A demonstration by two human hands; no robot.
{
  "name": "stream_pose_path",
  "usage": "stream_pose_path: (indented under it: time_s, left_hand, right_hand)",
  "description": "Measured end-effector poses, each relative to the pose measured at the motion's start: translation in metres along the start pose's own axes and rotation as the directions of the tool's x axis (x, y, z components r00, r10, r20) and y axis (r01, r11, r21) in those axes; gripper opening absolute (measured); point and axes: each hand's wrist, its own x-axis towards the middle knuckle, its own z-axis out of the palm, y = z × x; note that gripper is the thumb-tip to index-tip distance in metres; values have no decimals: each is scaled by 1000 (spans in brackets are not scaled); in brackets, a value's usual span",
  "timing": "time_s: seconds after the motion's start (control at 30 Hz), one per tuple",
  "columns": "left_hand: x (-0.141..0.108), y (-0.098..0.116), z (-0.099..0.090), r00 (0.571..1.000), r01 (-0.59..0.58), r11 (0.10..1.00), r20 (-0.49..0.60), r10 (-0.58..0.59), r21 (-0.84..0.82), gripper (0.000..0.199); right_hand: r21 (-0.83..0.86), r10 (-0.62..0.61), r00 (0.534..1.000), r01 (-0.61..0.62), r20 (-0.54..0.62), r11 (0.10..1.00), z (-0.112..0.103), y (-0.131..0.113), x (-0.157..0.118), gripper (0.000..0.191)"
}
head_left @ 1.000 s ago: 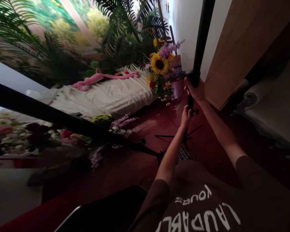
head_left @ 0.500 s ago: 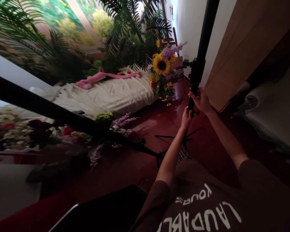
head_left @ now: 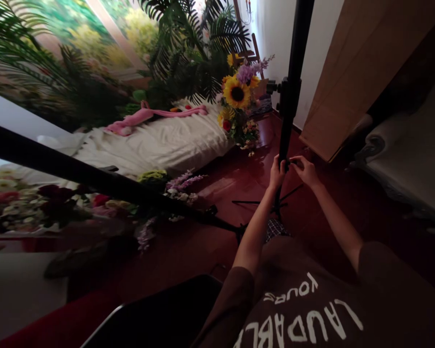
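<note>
At three o'clock, the left hand (head_left: pixel 276 173) clasps a black pole (head_left: pixel 294 58); the right hand (head_left: pixel 306 170) pinches its knob (head_left: pixel 287 165). Nine o'clock: flowers (head_left: pixel 56 204) (container indistinct). Five o'clock: shirt (head_left: pixel 290 270), lettered “YOURS” and “LAUDABL”.

The right grip (head_left: pixel 306 173) has left the upper collar (head_left: pixel 290 99) of the black stand pole (head_left: pixel 285 133), which it covered a second ago, and come down past the bare stretch it held midway. Its fingertips are now at the lower knob (head_left: pixel 287 165), beside the left grip (head_left: pixel 276 174). The collar, uncovered, now sits farther above that knob than at first.
</note>
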Motion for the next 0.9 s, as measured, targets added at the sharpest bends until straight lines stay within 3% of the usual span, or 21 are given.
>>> stream_pose_path:
  time_s: [0.23, 0.47, 0.6, 0.7, 0.8, 0.9]
  left_hand:
    - [0, 2, -2, 1000, 21, 1000, 21, -21, 6, 45]
    - [-1, 6, -4, 998, 37, 999, 51, -37, 4, 45]
    - [-2, 7, -5, 998, 37, 999, 54, -36, -7, 44]
    - [-3, 9, -6, 998, 36, 999, 56, -36, 2, 44]
    - [-3, 10, -7, 997, 40, 999, 61, -41, 18, 44]
    - [0, 10, -7, 997, 47, 999, 58, -47, 14, 45]
  right_hand:
    - [-21, -9, 1000, 9, -21, 1000, 3, 8, -4, 34]
    - [-9, 131, 987, -132, -97, 991, 7, 4, 4, 43]
    - [127, 217, 971, -204, -103, 971, 11, 7, 11, 43]
    - [286, 376, 919, -332, -117, 899, 16, 8, 19, 36]
    - [432, 562, 823, -480, -79, 763, 21, 4, 25, 25]
    - [531, 659, 751, -546, -32, 648, 25, -2, 27, 17]
